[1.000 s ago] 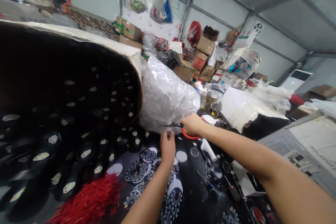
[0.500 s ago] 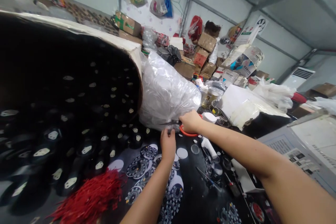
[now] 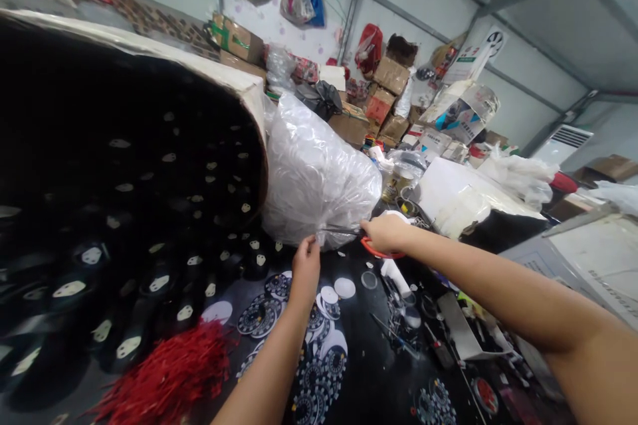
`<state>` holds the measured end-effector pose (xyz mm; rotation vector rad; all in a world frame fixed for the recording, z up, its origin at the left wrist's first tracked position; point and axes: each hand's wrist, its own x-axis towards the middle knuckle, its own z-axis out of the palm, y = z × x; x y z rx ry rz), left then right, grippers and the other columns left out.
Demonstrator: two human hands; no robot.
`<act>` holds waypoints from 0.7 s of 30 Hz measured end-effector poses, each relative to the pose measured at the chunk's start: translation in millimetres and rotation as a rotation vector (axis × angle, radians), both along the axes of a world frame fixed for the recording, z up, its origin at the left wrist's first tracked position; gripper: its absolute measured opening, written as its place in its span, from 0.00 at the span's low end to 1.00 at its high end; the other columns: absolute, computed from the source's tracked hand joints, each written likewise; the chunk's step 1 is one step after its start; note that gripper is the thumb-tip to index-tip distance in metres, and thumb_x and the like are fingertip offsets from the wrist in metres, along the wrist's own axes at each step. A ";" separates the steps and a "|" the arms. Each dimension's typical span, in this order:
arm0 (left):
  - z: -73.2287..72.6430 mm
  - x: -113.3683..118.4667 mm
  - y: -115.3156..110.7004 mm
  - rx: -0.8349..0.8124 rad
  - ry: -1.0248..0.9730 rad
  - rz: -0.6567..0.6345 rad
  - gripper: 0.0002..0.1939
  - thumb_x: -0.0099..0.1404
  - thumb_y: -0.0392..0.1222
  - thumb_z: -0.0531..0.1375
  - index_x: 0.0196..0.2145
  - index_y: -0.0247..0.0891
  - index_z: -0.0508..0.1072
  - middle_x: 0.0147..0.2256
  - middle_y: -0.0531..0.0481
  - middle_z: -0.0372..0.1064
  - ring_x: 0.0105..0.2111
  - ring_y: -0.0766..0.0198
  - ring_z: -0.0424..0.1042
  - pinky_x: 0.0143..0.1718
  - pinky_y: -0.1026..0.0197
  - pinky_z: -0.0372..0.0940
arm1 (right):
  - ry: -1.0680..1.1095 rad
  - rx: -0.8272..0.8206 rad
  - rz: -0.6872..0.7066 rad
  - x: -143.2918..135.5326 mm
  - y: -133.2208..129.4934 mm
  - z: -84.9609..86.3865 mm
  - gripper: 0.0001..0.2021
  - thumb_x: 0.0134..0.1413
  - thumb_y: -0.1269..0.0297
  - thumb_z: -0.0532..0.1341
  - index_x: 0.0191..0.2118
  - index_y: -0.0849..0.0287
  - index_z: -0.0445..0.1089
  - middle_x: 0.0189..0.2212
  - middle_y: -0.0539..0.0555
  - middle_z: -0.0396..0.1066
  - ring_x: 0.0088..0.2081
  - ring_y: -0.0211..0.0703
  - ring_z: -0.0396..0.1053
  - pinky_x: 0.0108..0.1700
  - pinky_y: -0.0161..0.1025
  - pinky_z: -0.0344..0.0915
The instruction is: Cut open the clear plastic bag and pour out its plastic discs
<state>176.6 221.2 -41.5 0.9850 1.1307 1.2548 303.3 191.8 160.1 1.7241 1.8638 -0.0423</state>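
A large clear plastic bag (image 3: pixel 319 166), full of round clear pieces, stands on the black table. Its lower front is gathered to a bunched end. At that end my left hand (image 3: pixel 306 269) pinches the plastic between thumb and fingers. My right hand (image 3: pixel 386 232) is closed round the orange-handled scissors (image 3: pixel 376 249), their dark blades pointing left at the gathered plastic, close to my left fingertips. Whether the blades touch the plastic I cannot tell. Printed round discs (image 3: pixel 319 378) lie in a heap under and beside my left forearm.
A big carton (image 3: pixel 259 126) with a dark inside lies open at left, dark pieces with pale patches spilling from it. Red shredded paper (image 3: pixel 169 372) is heaped in front. Tools and small parts (image 3: pixel 399 325) lie to the right, beside a white carton (image 3: pixel 588 259).
My right hand has drawn back to the right with the scissors. My left hand has moved slightly left and up, to the bag's gathered end. The view has shifted a little.
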 end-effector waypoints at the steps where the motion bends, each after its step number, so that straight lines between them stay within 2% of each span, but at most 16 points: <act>1: 2.8 1.0 1.9 -0.021 -0.032 0.004 0.13 0.69 0.46 0.58 0.45 0.35 0.73 0.43 0.46 0.73 0.45 0.58 0.72 0.50 0.48 0.66 | 0.005 -0.011 -0.021 6.1 -1.4 3.9 0.20 0.60 0.61 0.55 0.55 0.64 0.67 0.46 0.69 0.75 0.45 0.61 0.74 0.42 0.47 0.67; 5: 19.4 8.5 11.2 -0.116 -0.159 -0.005 0.15 0.69 0.49 0.57 0.45 0.35 0.72 0.41 0.46 0.72 0.38 0.61 0.73 0.42 0.53 0.69 | 0.081 -0.068 -0.081 21.4 -4.4 15.3 0.19 0.61 0.59 0.54 0.55 0.60 0.67 0.47 0.64 0.75 0.45 0.55 0.74 0.40 0.41 0.67; 9: 33.0 11.2 19.7 -0.210 -0.272 -0.074 0.17 0.69 0.51 0.57 0.45 0.34 0.71 0.36 0.49 0.71 0.30 0.66 0.71 0.32 0.59 0.69 | 0.171 -0.112 -0.094 19.5 -5.3 18.0 0.20 0.57 0.60 0.58 0.55 0.58 0.67 0.49 0.61 0.74 0.45 0.50 0.73 0.40 0.38 0.66; 13: 36.3 7.5 23.2 -0.253 -0.339 -0.117 0.12 0.68 0.46 0.60 0.40 0.33 0.72 0.33 0.51 0.70 0.27 0.69 0.69 0.28 0.63 0.68 | 0.226 -0.140 -0.103 20.9 -5.7 21.7 0.20 0.55 0.62 0.60 0.53 0.59 0.67 0.48 0.60 0.74 0.44 0.50 0.73 0.40 0.38 0.65; 21: 37.8 16.4 19.1 -0.261 -0.429 -0.040 0.11 0.69 0.45 0.58 0.41 0.33 0.70 0.31 0.53 0.68 0.24 0.71 0.65 0.23 0.66 0.64 | 0.312 -0.144 -0.127 33.9 -3.0 35.1 0.22 0.50 0.66 0.61 0.54 0.58 0.68 0.45 0.58 0.74 0.42 0.47 0.72 0.40 0.39 0.66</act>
